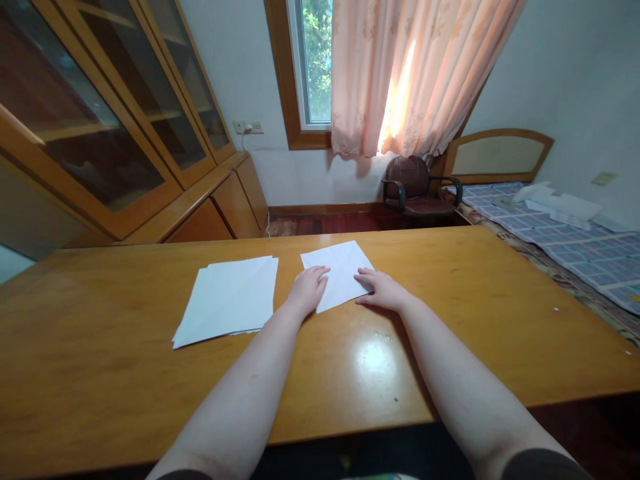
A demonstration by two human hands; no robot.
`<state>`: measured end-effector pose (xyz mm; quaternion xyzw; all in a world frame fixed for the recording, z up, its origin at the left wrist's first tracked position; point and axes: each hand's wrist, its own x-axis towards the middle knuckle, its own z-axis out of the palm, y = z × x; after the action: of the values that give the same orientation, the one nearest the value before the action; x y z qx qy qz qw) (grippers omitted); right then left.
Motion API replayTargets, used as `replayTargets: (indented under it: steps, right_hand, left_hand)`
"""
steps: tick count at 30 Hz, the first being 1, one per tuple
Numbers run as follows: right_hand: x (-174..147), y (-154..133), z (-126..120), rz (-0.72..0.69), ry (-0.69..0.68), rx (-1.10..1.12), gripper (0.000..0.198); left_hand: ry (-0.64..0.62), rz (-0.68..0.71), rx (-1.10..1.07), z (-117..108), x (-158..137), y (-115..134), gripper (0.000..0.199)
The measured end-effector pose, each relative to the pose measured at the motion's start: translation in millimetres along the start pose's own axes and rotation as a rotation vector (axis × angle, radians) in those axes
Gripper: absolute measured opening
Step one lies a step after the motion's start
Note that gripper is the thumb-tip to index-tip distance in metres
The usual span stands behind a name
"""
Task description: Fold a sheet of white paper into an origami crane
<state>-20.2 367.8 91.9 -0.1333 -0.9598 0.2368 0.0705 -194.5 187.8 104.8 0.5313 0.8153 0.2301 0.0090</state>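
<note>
Beneath white sheet: wooden table. Left of sheet, apart: larger paper stack. Sheet lies flat. Over sheet's left edge: my left hand; over right edge: my right hand. Both part-open, fingers resting on top, clasping nothing.

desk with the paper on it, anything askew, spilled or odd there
The paper stack looks a bit ragged: its edges don't line up. The white sheet between the left hand and right hand sits askew to the desk. Small white specks lie on the desk's right side. No spill shows.
</note>
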Motion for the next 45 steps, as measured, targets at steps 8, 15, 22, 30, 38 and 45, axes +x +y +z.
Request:
replayTargets:
  steps: [8, 15, 22, 30, 38, 45]
  right_hand:
    - [-4.1, 12.8, -10.2, 0.024, -0.022, 0.177, 0.068]
    - [-2.4, 14.8, -10.7, 0.009, 0.107, -0.039, 0.031]
    - [1.4, 16.9, -8.2, 0.014, 0.153, -0.130, 0.031]
    - [1.4, 19.6, -9.7, 0.053, 0.171, 0.035, 0.019]
    - [-6.4, 4.4, -22.9, 0.153, 0.182, 0.042, 0.021]
    - [-9.0, 7.8, -26.8, 0.151, 0.185, 0.128, 0.017]
  left_hand:
    - [-0.106, -0.098, 0.140, -6.9, 2.6, -22.3, 0.055]
    - [-0.326, 0.015, 0.084, -0.8, -2.8, -8.9, 0.059]
    - [-0.318, 0.018, 0.130, 3.8, -4.6, -5.9, 0.078]
    - [-0.278, 0.079, 0.100, -1.0, -6.2, 2.3, 0.077]
    - [-0.159, 0.049, 0.090, -10.1, -2.7, 1.0, 0.033]
    - [-0.171, -0.059, 0.009, -16.9, -2.1, 1.7, 0.026]
